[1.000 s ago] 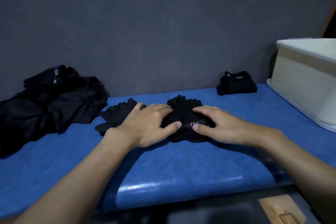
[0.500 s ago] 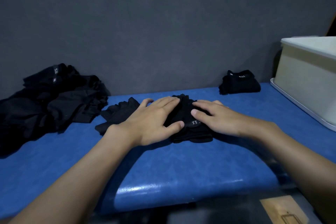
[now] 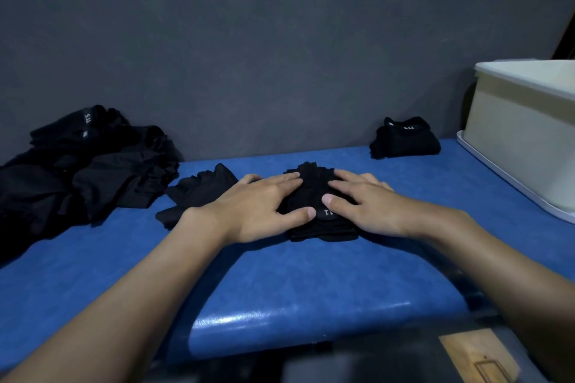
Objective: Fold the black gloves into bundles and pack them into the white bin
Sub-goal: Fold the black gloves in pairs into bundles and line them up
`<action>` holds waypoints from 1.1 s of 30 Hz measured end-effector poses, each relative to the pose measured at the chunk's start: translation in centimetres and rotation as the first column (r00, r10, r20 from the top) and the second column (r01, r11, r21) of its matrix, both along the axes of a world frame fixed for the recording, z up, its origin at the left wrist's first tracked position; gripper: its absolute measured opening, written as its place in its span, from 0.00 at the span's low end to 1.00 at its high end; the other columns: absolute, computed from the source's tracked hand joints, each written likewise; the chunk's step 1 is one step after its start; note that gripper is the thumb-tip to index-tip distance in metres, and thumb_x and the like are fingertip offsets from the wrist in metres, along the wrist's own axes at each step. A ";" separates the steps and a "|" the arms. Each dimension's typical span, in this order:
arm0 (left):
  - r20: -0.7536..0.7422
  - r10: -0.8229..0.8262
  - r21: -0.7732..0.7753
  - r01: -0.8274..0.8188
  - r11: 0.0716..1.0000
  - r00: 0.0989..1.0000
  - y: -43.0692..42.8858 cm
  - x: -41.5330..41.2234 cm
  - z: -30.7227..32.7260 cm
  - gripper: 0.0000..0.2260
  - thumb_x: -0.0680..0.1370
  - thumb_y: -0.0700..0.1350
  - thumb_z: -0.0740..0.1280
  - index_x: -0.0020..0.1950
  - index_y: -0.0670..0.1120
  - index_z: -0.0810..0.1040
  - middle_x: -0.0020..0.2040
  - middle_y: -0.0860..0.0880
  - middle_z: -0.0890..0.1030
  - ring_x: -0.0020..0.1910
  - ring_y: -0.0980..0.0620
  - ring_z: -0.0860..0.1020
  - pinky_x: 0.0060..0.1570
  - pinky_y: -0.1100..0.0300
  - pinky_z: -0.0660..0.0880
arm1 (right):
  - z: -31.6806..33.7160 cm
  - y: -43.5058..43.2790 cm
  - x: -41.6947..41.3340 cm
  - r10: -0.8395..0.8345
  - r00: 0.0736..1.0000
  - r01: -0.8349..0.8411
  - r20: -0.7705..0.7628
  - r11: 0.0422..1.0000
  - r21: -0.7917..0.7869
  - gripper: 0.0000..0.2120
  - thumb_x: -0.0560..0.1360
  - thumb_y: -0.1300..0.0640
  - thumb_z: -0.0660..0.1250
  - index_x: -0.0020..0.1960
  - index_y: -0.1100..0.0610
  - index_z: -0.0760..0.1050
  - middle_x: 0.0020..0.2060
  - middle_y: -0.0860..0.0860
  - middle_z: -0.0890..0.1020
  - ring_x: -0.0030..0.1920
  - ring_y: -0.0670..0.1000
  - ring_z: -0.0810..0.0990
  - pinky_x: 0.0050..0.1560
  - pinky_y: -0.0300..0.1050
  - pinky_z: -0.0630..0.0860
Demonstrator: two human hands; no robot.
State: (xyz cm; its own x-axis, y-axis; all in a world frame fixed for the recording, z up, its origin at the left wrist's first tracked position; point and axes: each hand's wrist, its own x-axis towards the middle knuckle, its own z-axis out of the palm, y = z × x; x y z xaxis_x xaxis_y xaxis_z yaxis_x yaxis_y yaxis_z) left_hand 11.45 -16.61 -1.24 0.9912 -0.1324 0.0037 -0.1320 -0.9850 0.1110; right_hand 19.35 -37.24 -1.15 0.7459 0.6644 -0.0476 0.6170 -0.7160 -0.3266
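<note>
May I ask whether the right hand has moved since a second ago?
Yes: the right hand slid toward the wall, thumb now beyond the logo on the glove.

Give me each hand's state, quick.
Left hand: open, flat fingers pressing the stacked black fabric gloves.
Right hand: open, pressing the same gloves.

A low stack of black gloves (image 3: 314, 188) lies flat at the middle of the blue surface (image 3: 311, 283), fingers pointing away, a white-lettered label at its near edge; a loose glove (image 3: 199, 193) lies spread just to its left; farther left a heap of unfolded black gloves (image 3: 87, 165) sprawls against the wall, one cuff reading 5.11; a folded bundle (image 3: 404, 140) sits at the back right, near the white bin (image 3: 513, 140), which stands upright on what may be a tray.
</note>
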 end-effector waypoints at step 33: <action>0.089 -0.084 -0.227 0.102 0.969 0.992 -0.5 -2.8 1.9 0.28 0.70 0.61 0.74 0.70 0.60 0.73 0.52 0.62 0.82 0.51 0.62 0.79 0.58 0.61 0.74 | 0.7 -3.0 -2.1 0.159 0.977 -0.198 0.144 0.926 0.322 0.13 0.75 0.56 0.70 0.59 0.48 0.80 0.49 0.39 0.80 0.51 0.39 0.77 0.55 0.37 0.73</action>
